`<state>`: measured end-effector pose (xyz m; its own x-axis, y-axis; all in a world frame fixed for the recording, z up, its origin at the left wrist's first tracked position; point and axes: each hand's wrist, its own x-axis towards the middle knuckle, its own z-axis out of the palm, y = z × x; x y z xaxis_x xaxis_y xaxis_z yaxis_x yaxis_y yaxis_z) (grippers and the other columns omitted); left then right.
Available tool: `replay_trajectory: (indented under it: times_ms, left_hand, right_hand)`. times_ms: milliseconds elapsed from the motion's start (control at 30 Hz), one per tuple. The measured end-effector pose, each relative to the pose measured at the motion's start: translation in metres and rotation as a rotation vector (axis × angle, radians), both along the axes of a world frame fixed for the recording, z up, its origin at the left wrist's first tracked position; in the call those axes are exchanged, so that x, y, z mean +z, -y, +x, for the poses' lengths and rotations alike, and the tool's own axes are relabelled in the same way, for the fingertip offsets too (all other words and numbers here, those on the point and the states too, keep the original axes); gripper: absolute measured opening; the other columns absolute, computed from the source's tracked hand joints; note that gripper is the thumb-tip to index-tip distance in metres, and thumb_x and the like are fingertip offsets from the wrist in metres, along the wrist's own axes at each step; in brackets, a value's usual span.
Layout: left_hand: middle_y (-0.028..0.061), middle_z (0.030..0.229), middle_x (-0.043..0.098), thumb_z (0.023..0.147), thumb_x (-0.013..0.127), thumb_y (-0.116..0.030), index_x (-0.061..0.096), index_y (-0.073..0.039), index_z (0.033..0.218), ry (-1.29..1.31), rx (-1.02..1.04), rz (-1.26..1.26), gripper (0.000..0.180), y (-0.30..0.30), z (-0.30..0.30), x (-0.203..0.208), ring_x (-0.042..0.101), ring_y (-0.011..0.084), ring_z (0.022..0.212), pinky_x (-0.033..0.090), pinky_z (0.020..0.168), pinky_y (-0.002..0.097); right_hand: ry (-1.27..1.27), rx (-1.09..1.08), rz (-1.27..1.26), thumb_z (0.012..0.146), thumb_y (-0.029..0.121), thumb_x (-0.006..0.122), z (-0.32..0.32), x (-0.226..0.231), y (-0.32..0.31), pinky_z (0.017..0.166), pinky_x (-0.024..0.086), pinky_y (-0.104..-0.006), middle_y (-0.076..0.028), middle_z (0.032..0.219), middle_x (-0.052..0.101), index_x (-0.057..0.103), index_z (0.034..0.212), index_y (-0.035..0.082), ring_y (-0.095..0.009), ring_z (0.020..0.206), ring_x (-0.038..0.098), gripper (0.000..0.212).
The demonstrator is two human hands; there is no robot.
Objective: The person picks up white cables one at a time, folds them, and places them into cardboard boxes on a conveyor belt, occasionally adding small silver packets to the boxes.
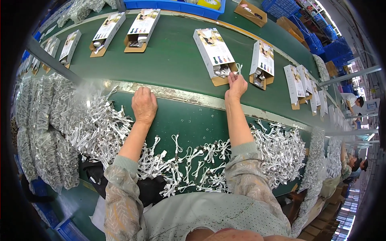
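Observation:
My right hand [236, 85] is at the open end of a white printed box [215, 50] on the green belt. Its fingers pinch a bundled white cable [239, 69], part of which sticks up beside the box. Inside the box's brown flap, silvery wrapped contents show. My left hand [144, 105] rests by the worn metal strip [173, 93] along the belt's near edge. Its fingers are curled in, and what they hold, if anything, is hidden. Below my arms, bundled white cables [281, 154] lie heaped and scattered on the green worktop [187, 120].
More open printed boxes [144, 26] stand along the belt on both sides. Stacked clear bags of cables [42, 120] are at the left. A blue tray [173, 7] and an open brown carton [251, 14] sit beyond the belt. Metal posts [52, 60] cross at the sides; people work at far right.

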<state>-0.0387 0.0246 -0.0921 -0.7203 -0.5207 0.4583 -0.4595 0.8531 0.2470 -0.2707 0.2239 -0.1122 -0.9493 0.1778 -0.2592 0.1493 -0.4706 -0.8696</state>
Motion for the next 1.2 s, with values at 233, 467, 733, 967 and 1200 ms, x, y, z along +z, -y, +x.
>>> replay_trajectory:
  times_ms: [233, 467, 733, 967, 1200]
  left_hand:
    - [0.0108, 0.084, 0.053, 0.077, 0.059, -0.012, 0.052, -0.005, 0.080, -0.018, -0.007, 0.013, 0.010, -0.001, -0.003, -0.002, 0.054, 0.0289, 0.083, 0.044, 0.070, 0.0407]
    - [0.0111, 0.083, 0.053, 0.078, 0.058, -0.012, 0.052, -0.005, 0.080, -0.016, -0.005, -0.003, 0.010, 0.000, -0.003, -0.002, 0.054, 0.0291, 0.082, 0.044, 0.070, 0.0409]
    - [0.0110, 0.083, 0.052, 0.075, 0.060, -0.013, 0.051, -0.006, 0.080, 0.007, 0.002, -0.033, 0.013, 0.002, -0.003, -0.004, 0.054, 0.0284, 0.081, 0.044, 0.068, 0.0399]
    - [0.0112, 0.082, 0.051, 0.074, 0.060, -0.010, 0.051, -0.005, 0.081, -0.016, 0.005, 0.007, 0.013, 0.000, 0.006, -0.001, 0.054, 0.0294, 0.081, 0.043, 0.068, 0.0407]
    - [0.0129, 0.080, 0.052, 0.076, 0.057, -0.008, 0.052, -0.004, 0.079, -0.036, -0.021, 0.049, 0.007, -0.006, -0.006, 0.000, 0.054, 0.0318, 0.079, 0.044, 0.070, 0.0417]
  right_hand:
    - [0.001, -0.055, -0.361, 0.085, 0.013, 0.052, -0.028, -0.011, -0.015, 0.073, 0.049, -0.0305, -0.009, 0.092, 0.059, 0.055, 0.097, -0.001, -0.019, 0.085, 0.059, 0.019]
    - [-0.009, -0.285, -0.228, 0.086, 0.021, 0.060, -0.010, 0.009, -0.064, 0.051, 0.041, -0.0217, 0.001, 0.069, 0.052, 0.054, 0.080, 0.009, -0.008, 0.058, 0.047, 0.014]
    - [0.294, 0.448, -0.264, 0.080, 0.020, 0.071, 0.056, 0.028, 0.026, 0.048, 0.046, -0.0228, 0.001, 0.071, 0.058, 0.064, 0.085, 0.008, -0.009, 0.056, 0.054, 0.015]
    - [0.481, 0.610, -0.298, 0.080, 0.014, 0.068, 0.042, 0.019, 0.137, 0.042, 0.046, -0.0233, -0.001, 0.067, 0.059, 0.061, 0.080, 0.008, -0.010, 0.052, 0.054, 0.010]
    - [0.486, 0.582, -0.278, 0.088, 0.040, 0.058, -0.028, -0.013, 0.181, 0.035, 0.038, -0.0206, 0.002, 0.053, 0.052, 0.060, 0.071, 0.010, -0.008, 0.042, 0.048, 0.035]
